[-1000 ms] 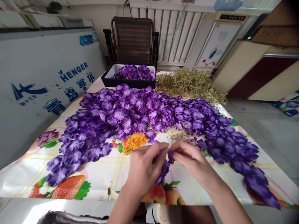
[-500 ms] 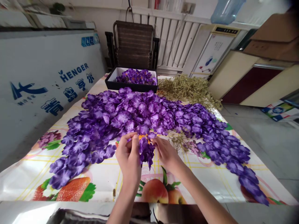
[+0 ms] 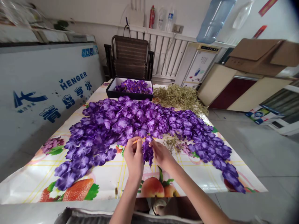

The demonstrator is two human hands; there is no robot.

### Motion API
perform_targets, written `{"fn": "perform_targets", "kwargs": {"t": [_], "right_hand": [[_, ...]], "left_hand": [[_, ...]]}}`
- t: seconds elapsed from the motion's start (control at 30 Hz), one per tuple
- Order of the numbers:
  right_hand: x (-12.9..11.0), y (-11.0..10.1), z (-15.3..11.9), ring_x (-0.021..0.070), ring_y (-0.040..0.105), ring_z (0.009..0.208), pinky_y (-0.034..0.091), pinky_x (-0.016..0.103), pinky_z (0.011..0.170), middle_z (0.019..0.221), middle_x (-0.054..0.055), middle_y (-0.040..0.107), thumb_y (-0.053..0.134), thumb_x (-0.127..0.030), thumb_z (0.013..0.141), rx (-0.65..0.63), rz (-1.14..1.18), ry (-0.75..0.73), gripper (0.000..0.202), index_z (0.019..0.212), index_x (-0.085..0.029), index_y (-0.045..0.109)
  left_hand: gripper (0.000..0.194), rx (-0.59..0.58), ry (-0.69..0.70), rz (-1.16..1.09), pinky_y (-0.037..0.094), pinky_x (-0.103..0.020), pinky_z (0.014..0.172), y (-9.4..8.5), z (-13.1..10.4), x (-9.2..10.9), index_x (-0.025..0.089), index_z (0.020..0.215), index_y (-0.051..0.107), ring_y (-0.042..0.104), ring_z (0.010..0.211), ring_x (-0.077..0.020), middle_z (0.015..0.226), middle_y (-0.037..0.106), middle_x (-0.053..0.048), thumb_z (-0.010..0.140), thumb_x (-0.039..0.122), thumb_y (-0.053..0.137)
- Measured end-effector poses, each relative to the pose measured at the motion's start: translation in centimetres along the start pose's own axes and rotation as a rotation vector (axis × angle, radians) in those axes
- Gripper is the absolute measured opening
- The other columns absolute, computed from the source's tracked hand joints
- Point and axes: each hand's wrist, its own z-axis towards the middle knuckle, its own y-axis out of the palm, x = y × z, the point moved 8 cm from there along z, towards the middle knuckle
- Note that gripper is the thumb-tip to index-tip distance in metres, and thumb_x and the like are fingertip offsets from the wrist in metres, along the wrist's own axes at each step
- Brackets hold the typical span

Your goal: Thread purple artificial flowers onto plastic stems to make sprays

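Between my two hands, near the table's front middle, hangs a small bunch of purple petals (image 3: 148,151). My left hand (image 3: 134,155) is closed at the bunch's left side, thumb against curled fingers. On its right side my right hand (image 3: 161,154) pinches at the petals' edge, with its fingertips partly hidden. Just beyond both hands spreads a large heap of purple fabric petals (image 3: 123,119), trailing down to the left and right. A small tuft of olive-green stems (image 3: 173,143) lies right of my right hand.
A black box (image 3: 129,95) with purple flowers stands at the table's far side. Beside it lies a pile of green stems (image 3: 178,95). The printed tablecloth (image 3: 107,183) covers the table. Beyond are a chair (image 3: 130,57), a white freezer (image 3: 58,93) at left and a cardboard box (image 3: 257,56) at right.
The camera view has tilted up and shifted right. Both hands stay at the petal bunch, and the orange bits between them are now mostly covered.
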Motion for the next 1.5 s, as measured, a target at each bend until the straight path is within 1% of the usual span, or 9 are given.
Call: {"fn": "perform_targets", "kwargs": {"t": [0.2, 0.3, 0.37, 0.5, 0.63, 0.73, 1.0, 1.27, 1.5], "right_hand": [[-0.1, -4.0, 1.7, 0.0217, 0.063, 0.098, 0.054, 0.042, 0.082, 0.118, 0.009, 0.061, 0.057, -0.029, 0.092, 0.123, 0.308, 0.127, 0.028, 0.117, -0.016, 0.058], [-0.2, -6.3, 2.1, 0.0208, 0.064, 0.096, 0.054, 0.041, 0.081, 0.116, 0.008, 0.062, 0.056, -0.030, 0.093, 0.195, 0.556, 0.188, 0.028, 0.117, -0.016, 0.058], [-0.4, -7.1, 1.3, 0.0197, 0.066, 0.090, 0.054, 0.041, 0.081, 0.106, 0.007, 0.067, 0.056, -0.033, 0.092, 0.227, 0.731, 0.222, 0.023, 0.105, -0.015, 0.061], [-0.9, -7.2, -2.3, 0.0231, 0.071, 0.085, 0.050, 0.046, 0.089, 0.088, 0.007, 0.075, 0.070, -0.035, 0.078, 0.259, 1.030, 0.271, 0.019, 0.074, -0.020, 0.059], [-1.1, -6.8, -4.5, 0.0241, 0.072, 0.084, 0.050, 0.046, 0.089, 0.084, 0.006, 0.077, 0.076, -0.027, 0.068, 0.230, 1.216, 0.325, 0.016, 0.072, -0.021, 0.062], [-1.2, -6.3, -4.6, 0.0234, 0.072, 0.079, 0.053, 0.044, 0.083, 0.079, 0.006, 0.077, 0.075, -0.021, 0.067, 0.173, 1.296, 0.357, 0.012, 0.072, -0.020, 0.064], [-0.9, -5.9, -3.9, 0.0191, 0.072, 0.074, 0.055, 0.033, 0.074, 0.077, 0.007, 0.078, 0.076, -0.020, 0.065, 0.151, 1.386, 0.393, 0.011, 0.072, -0.018, 0.067], [0.2, -5.8, -3.8, 0.0204, 0.072, 0.069, 0.054, 0.036, 0.073, 0.075, 0.008, 0.078, 0.077, -0.021, 0.067, 0.204, 1.349, 0.399, 0.013, 0.072, -0.016, 0.067], [0.0, -6.3, -3.6, 0.0202, 0.072, 0.069, 0.054, 0.039, 0.077, 0.073, 0.007, 0.077, 0.075, -0.023, 0.073, 0.241, 1.274, 0.368, 0.013, 0.072, -0.016, 0.064]], "left_hand": [[0.023, -0.018, -0.006, 0.009, 0.020, -0.021, 0.043, 0.4, -0.2, -0.2, 0.017, 0.082, 0.057, 0.028, 0.044, -0.0092, 0.050, 0.030, 0.010, 0.081, 0.040, 0.056], [0.023, -0.091, -0.025, 0.033, 0.020, -0.021, 0.044, 0.8, -0.2, -0.4, 0.016, 0.082, 0.058, 0.028, 0.044, -0.0091, 0.050, 0.033, 0.009, 0.081, 0.039, 0.056], [0.023, -0.175, -0.045, 0.045, 0.021, -0.021, 0.044, 1.4, -0.3, -0.4, 0.016, 0.082, 0.060, 0.029, 0.044, -0.0090, 0.051, 0.036, 0.008, 0.080, 0.039, 0.056], [0.029, -0.409, -0.112, 0.042, 0.021, -0.020, 0.043, 2.8, -1.3, -0.2, 0.017, 0.094, 0.060, 0.030, 0.042, -0.0089, 0.051, 0.036, 0.009, 0.082, 0.043, 0.057], [0.031, -0.652, -0.145, 0.030, 0.023, -0.020, 0.043, 4.2, -2.8, 0.5, 0.017, 0.091, 0.060, 0.028, 0.044, -0.0083, 0.053, 0.033, 0.008, 0.084, 0.047, 0.055], [0.029, -0.745, -0.137, 0.050, 0.024, -0.021, 0.045, 4.8, -3.4, 0.9, 0.017, 0.080, 0.058, 0.028, 0.047, -0.0086, 0.055, 0.032, 0.007, 0.085, 0.046, 0.055], [0.037, -0.660, -0.056, 0.310, 0.027, -0.024, 0.049, 4.8, -3.1, 0.8, 0.022, 0.063, 0.036, 0.034, 0.049, -0.0113, 0.055, 0.036, 0.005, 0.093, 0.043, 0.035], [0.030, -0.468, 0.091, 0.663, 0.016, -0.029, 0.054, 4.1, -2.7, 0.2, 0.022, 0.063, 0.038, 0.035, 0.044, -0.0136, 0.049, 0.036, 0.005, 0.091, 0.032, 0.039], [0.029, -0.347, 0.082, 0.732, 0.016, -0.030, 0.055, 3.3, -1.9, 0.2, 0.022, 0.059, 0.039, 0.034, 0.045, -0.0140, 0.049, 0.038, 0.003, 0.087, 0.029, 0.042]]}}
